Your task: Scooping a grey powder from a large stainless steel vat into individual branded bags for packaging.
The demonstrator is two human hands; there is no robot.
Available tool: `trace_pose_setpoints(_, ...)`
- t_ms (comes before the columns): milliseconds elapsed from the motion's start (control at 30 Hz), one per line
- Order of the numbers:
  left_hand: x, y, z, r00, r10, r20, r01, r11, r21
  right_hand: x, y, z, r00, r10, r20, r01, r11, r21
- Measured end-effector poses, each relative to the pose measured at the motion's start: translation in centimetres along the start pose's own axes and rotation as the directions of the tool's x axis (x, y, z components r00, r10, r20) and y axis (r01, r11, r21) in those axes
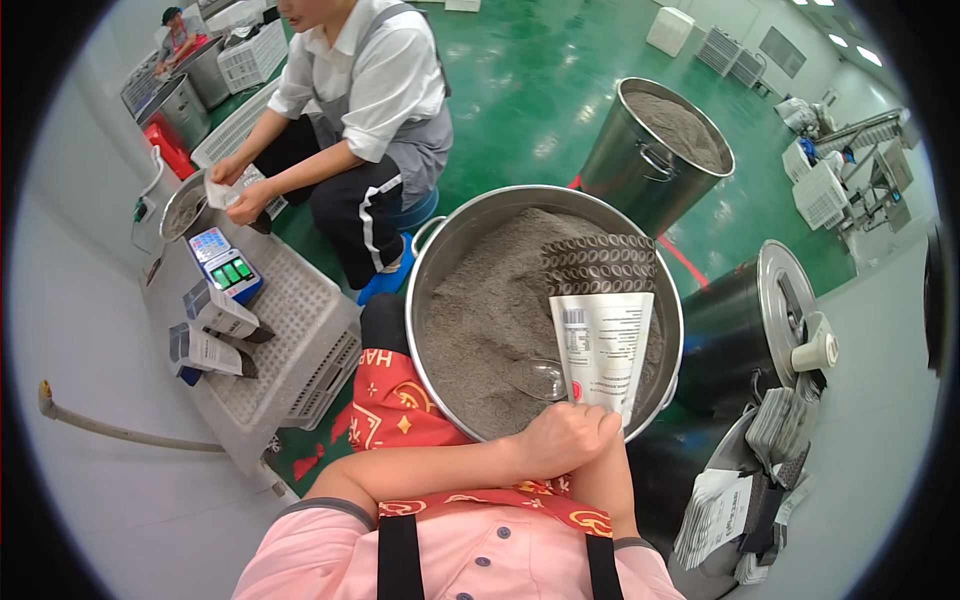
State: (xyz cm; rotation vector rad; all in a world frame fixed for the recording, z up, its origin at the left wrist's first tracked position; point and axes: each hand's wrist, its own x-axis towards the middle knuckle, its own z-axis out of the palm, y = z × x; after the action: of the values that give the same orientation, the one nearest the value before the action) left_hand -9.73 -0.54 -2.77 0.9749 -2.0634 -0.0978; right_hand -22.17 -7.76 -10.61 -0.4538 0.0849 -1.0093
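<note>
My left hand [564, 441] is closed at the lower end of a printed packaging bag [601, 337], white with a dark oval-patterned end. The bag lies over a large steel pot [414, 322] of grey-brown powder [487, 300]. My right forearm [611, 480] comes up beneath my left hand; the right hand itself is mostly hidden, so its grip is unclear. Beside the bag, the shiny bowl of a scoop [541, 379] rests in the powder, its handle out of sight.
At left, a digital scale [229, 266] and two filled bags [214, 352] occupy an upturned white crate [292, 300]. A seated co-worker [375, 112] handles a small bag. More steel drums [652, 157] stand right; stacked flat bags [716, 517] lie nearer me.
</note>
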Motion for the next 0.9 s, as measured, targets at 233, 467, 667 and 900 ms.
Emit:
trace_pose_setpoints(233, -1.1, 1.9, -0.4, 0.991, 0.077, 0.105, -0.083, 0.995, 0.054, -1.2, 0.2, 2.4, 0.996, 0.002, 0.086, 0.012, 0.988, -0.155)
trace_pose_setpoints(467, -1.3, 1.7, -1.1, 0.980, 0.130, 0.153, -0.120, 0.990, -0.070, -10.2, -2.1, 3.0, 0.983, 0.063, 0.175, -0.012, 0.960, -0.280)
trace_pose_setpoints(667, 0.0, -0.2, -11.1, 0.999, -0.031, -0.041, 0.024, 0.988, -0.152, -5.4, -3.8, 4.1, 0.980, 0.085, 0.178, -0.018, 0.937, -0.348)
trace_pose_setpoints(900, 0.9, -4.3, -11.3, 0.816, -0.422, 0.396, 0.569, 0.464, -0.679, -9.0, -3.7, 4.4, 0.971, 0.115, 0.207, -0.027, 0.921, -0.387)
